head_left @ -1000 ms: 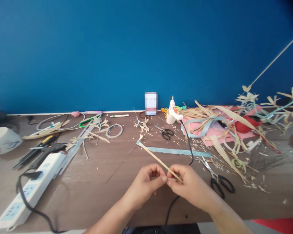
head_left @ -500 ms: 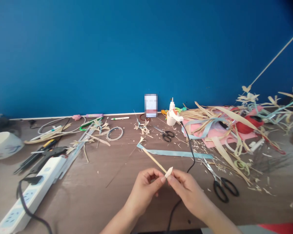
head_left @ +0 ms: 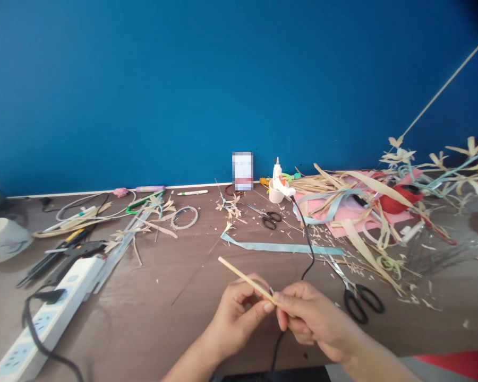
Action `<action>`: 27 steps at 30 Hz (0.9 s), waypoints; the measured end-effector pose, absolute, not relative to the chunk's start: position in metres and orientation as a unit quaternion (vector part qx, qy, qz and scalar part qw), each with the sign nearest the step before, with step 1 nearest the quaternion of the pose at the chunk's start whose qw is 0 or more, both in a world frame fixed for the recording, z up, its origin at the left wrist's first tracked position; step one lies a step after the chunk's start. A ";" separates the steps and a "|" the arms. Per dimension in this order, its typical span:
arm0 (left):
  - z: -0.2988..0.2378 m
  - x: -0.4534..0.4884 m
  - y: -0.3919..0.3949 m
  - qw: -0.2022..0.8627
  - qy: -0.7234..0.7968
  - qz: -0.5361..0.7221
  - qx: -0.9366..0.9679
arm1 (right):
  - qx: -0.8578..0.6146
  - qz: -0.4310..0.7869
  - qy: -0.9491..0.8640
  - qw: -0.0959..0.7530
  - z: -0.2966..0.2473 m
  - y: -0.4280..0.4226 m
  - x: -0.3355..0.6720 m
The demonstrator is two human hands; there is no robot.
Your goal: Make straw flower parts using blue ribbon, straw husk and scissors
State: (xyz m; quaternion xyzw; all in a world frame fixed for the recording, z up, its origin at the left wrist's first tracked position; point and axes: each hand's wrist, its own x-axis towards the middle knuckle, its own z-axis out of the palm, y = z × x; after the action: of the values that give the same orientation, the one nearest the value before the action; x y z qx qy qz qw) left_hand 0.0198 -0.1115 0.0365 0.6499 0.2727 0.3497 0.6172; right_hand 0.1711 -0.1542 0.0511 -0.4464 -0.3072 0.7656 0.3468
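Observation:
Pinched between both hands is a narrow straw-coloured strip (head_left: 242, 276); its blunt far end sticks out to the upper left. My left hand (head_left: 239, 313) grips it between thumb and fingers near its lower end. Fingertips of my right hand (head_left: 313, 315) close on that same end, almost touching the left thumb. The part of the strip under the fingertips is hidden. Beyond the hands a light blue ribbon (head_left: 279, 247) lies flat on the table. Large black-handled scissors (head_left: 354, 292) rest partly open to the right of my right hand.
A white power strip (head_left: 51, 318) with a black plug lies at left, beside a black glue gun (head_left: 77, 260). A white glue gun stands in a small cup (head_left: 276, 195), its cord running under my right hand. Smaller scissors (head_left: 270, 217), scraps and heaped strips (head_left: 342, 185) lie farther back.
The strip has turned in my fingers: its pointed, paler end no longer shows, and it now lies at a flatter slant. My right hand has shifted slightly down and right.

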 end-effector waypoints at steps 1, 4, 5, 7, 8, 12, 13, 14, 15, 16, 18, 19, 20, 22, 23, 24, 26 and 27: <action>0.038 0.019 -0.111 0.615 0.271 0.348 0.653 | -0.439 0.774 -0.299 0.344 0.053 -0.154 0.171; 0.039 0.017 -0.110 0.601 0.283 0.343 0.664 | -0.427 0.788 -0.280 0.344 0.059 -0.153 0.178; 0.037 0.016 -0.109 0.595 0.288 0.343 0.668 | -0.424 0.791 -0.271 0.349 0.063 -0.152 0.183; 0.032 0.015 -0.109 0.594 0.297 0.343 0.665 | -0.420 0.786 -0.244 0.383 0.071 -0.149 0.200; 0.028 0.015 -0.109 0.606 0.302 0.346 0.649 | -0.422 0.773 -0.226 0.416 0.076 -0.146 0.209; 0.015 0.018 -0.113 0.686 0.320 0.387 0.526 | -0.466 0.640 -0.235 0.564 0.082 -0.142 0.231; 0.014 0.019 -0.114 0.696 0.315 0.395 0.510 | -0.479 0.641 -0.260 0.541 0.079 -0.142 0.228; 0.014 0.021 -0.115 0.700 0.309 0.397 0.507 | -0.493 0.645 -0.286 0.509 0.074 -0.144 0.223; 0.014 0.023 -0.116 0.700 0.302 0.397 0.510 | -0.506 0.645 -0.318 0.477 0.069 -0.147 0.215; 0.015 0.025 -0.117 0.698 0.298 0.396 0.517 | -0.523 0.631 -0.349 0.454 0.063 -0.150 0.205; 0.016 0.026 -0.118 0.684 0.300 0.396 0.534 | -0.536 0.584 -0.433 0.429 0.055 -0.156 0.188; 0.016 0.027 -0.118 0.674 0.307 0.395 0.544 | -0.538 0.558 -0.473 0.419 0.052 -0.159 0.181; 0.015 0.026 -0.119 0.663 0.315 0.393 0.553 | -0.539 0.533 -0.507 0.409 0.051 -0.162 0.175; 0.014 0.026 -0.119 0.644 0.332 0.383 0.573 | -0.550 0.491 -0.550 0.393 0.050 -0.165 0.170; 0.013 0.025 -0.119 0.635 0.338 0.377 0.583 | -0.560 0.474 -0.560 0.385 0.050 -0.166 0.169; 0.012 0.025 -0.119 0.627 0.342 0.372 0.593 | -0.569 0.460 -0.567 0.377 0.050 -0.167 0.169; 0.011 0.025 -0.119 0.611 0.353 0.360 0.611 | -0.584 0.443 -0.571 0.369 0.049 -0.166 0.169; 0.011 0.025 -0.119 0.602 0.359 0.356 0.618 | -0.588 0.440 -0.571 0.368 0.048 -0.166 0.169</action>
State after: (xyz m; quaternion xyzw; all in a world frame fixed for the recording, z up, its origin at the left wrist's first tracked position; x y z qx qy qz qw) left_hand 0.0253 -0.1188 0.0112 0.6183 0.3589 0.3556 0.6020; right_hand 0.1688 -0.1661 0.0481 -0.5877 -0.5706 0.4403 0.3676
